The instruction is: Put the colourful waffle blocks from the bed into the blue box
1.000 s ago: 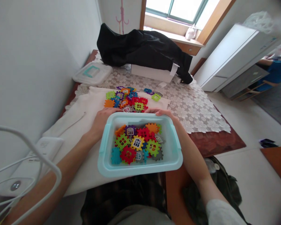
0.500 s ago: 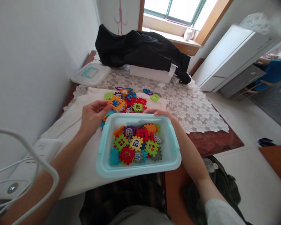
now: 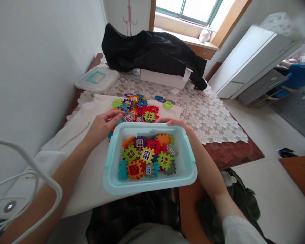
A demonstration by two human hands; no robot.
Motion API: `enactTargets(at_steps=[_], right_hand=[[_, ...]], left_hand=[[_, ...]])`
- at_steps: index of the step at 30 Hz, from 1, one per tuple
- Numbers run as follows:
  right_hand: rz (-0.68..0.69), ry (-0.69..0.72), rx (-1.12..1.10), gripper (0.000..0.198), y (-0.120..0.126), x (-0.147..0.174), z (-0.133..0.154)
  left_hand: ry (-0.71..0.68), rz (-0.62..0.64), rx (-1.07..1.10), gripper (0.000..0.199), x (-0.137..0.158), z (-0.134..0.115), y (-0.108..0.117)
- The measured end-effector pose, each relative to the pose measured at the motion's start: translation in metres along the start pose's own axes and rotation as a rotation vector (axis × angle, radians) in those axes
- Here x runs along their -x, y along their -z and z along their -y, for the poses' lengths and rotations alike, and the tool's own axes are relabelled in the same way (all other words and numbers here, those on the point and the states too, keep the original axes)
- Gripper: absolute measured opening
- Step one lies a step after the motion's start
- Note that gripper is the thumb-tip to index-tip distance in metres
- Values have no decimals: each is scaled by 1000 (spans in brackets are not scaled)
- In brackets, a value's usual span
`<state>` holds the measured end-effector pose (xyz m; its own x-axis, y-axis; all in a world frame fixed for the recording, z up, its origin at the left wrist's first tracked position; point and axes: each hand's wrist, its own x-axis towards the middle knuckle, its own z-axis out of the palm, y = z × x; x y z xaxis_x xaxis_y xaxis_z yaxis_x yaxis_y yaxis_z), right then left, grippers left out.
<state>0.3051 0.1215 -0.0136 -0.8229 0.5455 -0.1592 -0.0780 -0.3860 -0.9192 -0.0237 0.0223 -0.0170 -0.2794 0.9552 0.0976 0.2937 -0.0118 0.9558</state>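
Observation:
My right hand [image 3: 176, 122] grips the far rim of a light-blue plastic bin [image 3: 149, 188], its fingers behind the edge. Inside lie several colourful interlocking plastic building tiles, among them a yellow tile [image 3: 147, 155], an orange tile [image 3: 135, 169] and a green tile [image 3: 164, 160]. Left of the bin, my left hand [image 3: 104, 124] reaches to the tile pile with thumb and forefinger slightly apart and nothing visibly lifted. Its fingertips are beside a grey tile with a white window [image 3: 128, 117]. More tiles in the pile, such as a green one [image 3: 149, 116], lie behind the bin, partly hidden by it.
A white lid [image 3: 98, 79] lies at the back left. Black cloth [image 3: 152, 51] drapes over a white box [image 3: 165, 78]. At the left are a power strip [image 3: 44, 162] and a white cable [image 3: 49, 181]. A person in blue [image 3: 301, 79] sits far right.
The orange tile my left hand held is out of its fingers, and an orange tile now lies on the red one in the bin. My right hand stays on the rim.

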Motion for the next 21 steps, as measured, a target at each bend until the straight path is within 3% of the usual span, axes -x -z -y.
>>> enactTargets(at_steps=[3,7,10,15,21], right_hand=[[9,-21,-17,46,-1,1,1],[-22,0,-31,40,-9,8,2],[-32,10,-44,37,-12,9,2],[7,4,-34,38,-5,5,-1],[58,25,3,37,6,-4,-3]], left_hand=[[-174,53,-484,37,-2,10,6],[-200,179,-741,31,3,3,8],[-191,240,-795,36,4,-5,7],[-174,206,-742,45,4,-8,7],[-182,260,-717,55,2,-5,10]])
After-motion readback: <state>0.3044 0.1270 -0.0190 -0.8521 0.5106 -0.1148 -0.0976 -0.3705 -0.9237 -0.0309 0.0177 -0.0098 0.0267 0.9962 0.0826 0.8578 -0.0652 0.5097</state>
